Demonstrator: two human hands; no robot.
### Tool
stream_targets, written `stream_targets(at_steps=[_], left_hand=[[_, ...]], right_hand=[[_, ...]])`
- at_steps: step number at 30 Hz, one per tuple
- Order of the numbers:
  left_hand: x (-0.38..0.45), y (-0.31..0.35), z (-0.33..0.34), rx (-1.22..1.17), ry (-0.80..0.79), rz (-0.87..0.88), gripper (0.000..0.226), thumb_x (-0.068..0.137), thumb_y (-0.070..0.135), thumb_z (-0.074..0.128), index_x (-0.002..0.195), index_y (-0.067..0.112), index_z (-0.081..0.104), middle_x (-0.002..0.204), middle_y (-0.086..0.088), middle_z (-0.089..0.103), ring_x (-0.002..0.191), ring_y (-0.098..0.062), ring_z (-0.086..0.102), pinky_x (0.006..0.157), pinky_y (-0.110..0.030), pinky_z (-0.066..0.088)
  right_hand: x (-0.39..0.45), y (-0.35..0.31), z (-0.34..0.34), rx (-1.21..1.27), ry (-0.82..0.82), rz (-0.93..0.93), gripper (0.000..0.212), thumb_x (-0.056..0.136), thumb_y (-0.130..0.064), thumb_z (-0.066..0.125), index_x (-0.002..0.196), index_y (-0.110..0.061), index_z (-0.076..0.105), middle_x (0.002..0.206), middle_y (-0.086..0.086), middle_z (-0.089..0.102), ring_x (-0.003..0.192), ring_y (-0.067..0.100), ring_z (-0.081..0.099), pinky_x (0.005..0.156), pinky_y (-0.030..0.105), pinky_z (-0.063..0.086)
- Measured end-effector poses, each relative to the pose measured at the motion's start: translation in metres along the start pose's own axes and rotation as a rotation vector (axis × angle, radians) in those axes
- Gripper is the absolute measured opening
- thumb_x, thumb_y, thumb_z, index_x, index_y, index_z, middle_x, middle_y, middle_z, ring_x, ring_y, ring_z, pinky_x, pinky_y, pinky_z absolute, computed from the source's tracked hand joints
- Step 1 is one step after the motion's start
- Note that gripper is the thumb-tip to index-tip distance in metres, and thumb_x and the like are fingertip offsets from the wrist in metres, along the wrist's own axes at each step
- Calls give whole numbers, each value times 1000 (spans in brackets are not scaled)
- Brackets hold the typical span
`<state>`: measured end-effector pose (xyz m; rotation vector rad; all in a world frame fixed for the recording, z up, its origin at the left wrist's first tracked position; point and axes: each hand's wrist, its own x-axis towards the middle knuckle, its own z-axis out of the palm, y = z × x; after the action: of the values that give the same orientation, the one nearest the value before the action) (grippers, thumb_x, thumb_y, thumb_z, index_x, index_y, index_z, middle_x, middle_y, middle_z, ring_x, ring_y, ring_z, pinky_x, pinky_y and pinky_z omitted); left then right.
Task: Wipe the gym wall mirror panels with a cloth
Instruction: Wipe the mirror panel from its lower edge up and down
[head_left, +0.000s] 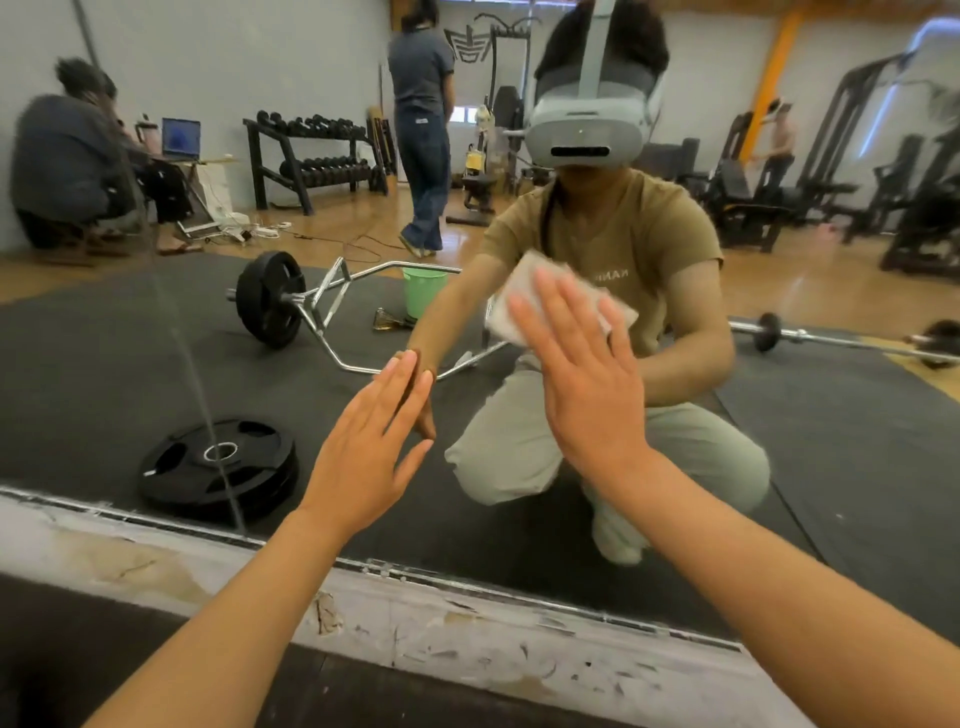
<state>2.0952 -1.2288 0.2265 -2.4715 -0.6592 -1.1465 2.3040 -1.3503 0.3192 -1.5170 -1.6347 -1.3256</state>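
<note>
Right now, right hand (587, 374) presses the cloth (524, 306) flat on the mirror (156, 374), frame centre, fingers straight, grip apart. Left hand (374, 441) braces on glass, lower centre, also apart. Keep palm pressure even, overlap strokes, work toward the panel seam (208, 415) at left. Count: one cloth, two hands, two panels visible.
</note>
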Motion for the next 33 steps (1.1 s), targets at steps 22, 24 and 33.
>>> stream_targets(at_steps=[22, 24, 33], left_hand=[[-4, -6, 7, -19, 30, 36, 67, 99, 25, 53, 155, 5, 22, 164, -13, 11, 152, -27, 14, 121, -43, 23], [-4, -7, 5, -16, 30, 46, 67, 98, 22, 55, 154, 4, 24, 164, -13, 12, 152, -28, 15, 121, -43, 25], [-3, -10, 3, 30, 40, 73, 64, 98, 21, 53, 154, 4, 26, 165, -12, 11, 152, -27, 16, 122, -38, 22]], right_hand=[[-164, -59, 73, -22, -367, -358, 80, 79, -7, 36, 156, -13, 15, 166, 4, 1, 153, 18, 2, 124, 36, 1], [-102, -46, 55, 40, -176, -194, 71, 86, -2, 41, 154, -14, 27, 164, 3, 18, 151, 17, 16, 122, 36, 11], [11, -46, 35, 55, 160, 197, 69, 90, 5, 51, 153, -17, 32, 161, 5, 22, 150, 24, 19, 119, 47, 16]])
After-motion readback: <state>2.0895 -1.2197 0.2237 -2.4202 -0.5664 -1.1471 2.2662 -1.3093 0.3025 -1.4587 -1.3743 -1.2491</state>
